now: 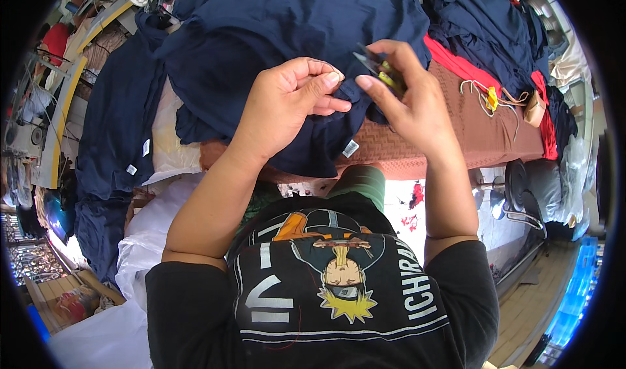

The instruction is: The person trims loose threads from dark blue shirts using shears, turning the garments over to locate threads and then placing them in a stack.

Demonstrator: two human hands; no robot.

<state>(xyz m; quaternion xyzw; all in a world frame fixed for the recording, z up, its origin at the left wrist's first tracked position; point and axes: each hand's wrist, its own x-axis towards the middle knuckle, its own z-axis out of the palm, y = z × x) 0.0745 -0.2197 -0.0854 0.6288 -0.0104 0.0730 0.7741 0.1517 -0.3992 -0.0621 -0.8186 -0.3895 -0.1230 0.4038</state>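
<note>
A navy blue garment (261, 23) lies spread over the table in front of me, its near edge hanging over the front with a small white label (351, 148). My left hand (287, 102) is raised above it, thumb and forefinger pinched together. What lies between those fingertips is too small to make out. To its right, my right hand (417, 98) is closed around small thread snips (389, 75) with yellow on the handle. Their dark blades point up and left, apart from the left hand's fingertips.
The table has a brown patterned cover (456, 121). More navy cloth (482, 30) is heaped at the far right, beside red fabric (460, 62) and yellowish cords (489, 96). Navy garments (117, 121) hang at the left, above white plastic sheeting (140, 251). A dark stool (518, 183) stands at the right.
</note>
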